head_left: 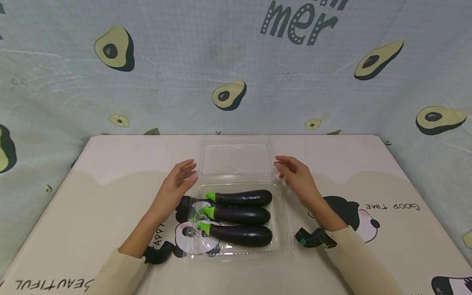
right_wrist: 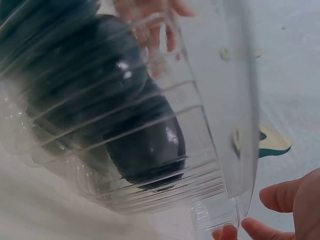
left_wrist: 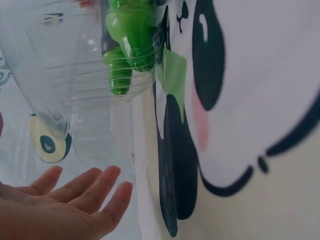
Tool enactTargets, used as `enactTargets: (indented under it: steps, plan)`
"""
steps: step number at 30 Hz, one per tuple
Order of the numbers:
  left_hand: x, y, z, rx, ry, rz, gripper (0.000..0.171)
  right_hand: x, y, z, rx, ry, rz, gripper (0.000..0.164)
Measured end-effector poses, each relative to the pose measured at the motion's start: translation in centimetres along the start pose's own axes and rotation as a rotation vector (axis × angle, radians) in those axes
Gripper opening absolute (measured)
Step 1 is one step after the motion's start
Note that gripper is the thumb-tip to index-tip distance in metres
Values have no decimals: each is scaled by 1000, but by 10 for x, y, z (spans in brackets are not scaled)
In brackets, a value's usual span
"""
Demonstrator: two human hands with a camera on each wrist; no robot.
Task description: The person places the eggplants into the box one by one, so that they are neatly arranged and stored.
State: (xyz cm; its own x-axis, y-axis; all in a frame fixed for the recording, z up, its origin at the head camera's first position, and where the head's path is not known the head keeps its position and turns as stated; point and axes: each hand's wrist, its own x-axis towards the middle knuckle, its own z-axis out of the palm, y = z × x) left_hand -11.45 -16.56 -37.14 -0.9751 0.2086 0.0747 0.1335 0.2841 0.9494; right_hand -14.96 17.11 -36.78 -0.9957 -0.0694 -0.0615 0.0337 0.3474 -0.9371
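Note:
A clear plastic clamshell box (head_left: 284, 223) lies unfolded on the table, its lid (head_left: 236, 160) laid back on the far side. Three dark eggplants sit in the base side by side, green stems to the left: a far eggplant (head_left: 245, 198), a middle eggplant (head_left: 243, 215) and a near eggplant (head_left: 243, 236). My left hand (head_left: 176, 185) is raised by the box's left side, fingers spread loosely and nothing in them. Opposite it, my right hand (head_left: 298, 180) has relaxed fingers close to the lid's right edge. In the right wrist view its fingertips (right_wrist: 255, 230) appear right at the box's corner.
The table (head_left: 125, 151) has a printed cover with pandas and lettering. Behind it hangs a pale curtain (head_left: 177, 82) with avocado prints. Black wrist devices sit at both sleeves, a left device (head_left: 159, 253) and a right device (head_left: 311, 237).

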Motion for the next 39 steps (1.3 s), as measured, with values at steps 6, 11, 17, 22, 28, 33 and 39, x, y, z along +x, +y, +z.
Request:
enactTargets:
  steps: [6, 11, 17, 22, 28, 33, 39]
  plan:
    - [-1, 3, -1, -12, 26, 0, 48, -1, -4, -3, 47, 5, 0, 42]
    - [-2, 5, -5, -28, 60, -5, 45, -2, -9, -8, 146, -20, -1, 43]
    - [-1, 6, -7, -46, 90, 32, 42, -5, -12, -11, 189, -48, -28, 44]
    - [-3, 8, -8, -56, 113, 56, 38, -8, -14, -11, 264, -72, -74, 46]
    - [-4, 13, -8, -121, 121, 80, 37, -10, -14, -13, 393, -100, -110, 45]
    - [-5, 16, -7, -162, 120, 97, 36, -11, -13, -13, 447, -118, -148, 43]
    - [-7, 16, -5, -193, 124, 136, 36, -15, -12, -11, 479, -134, -206, 43]
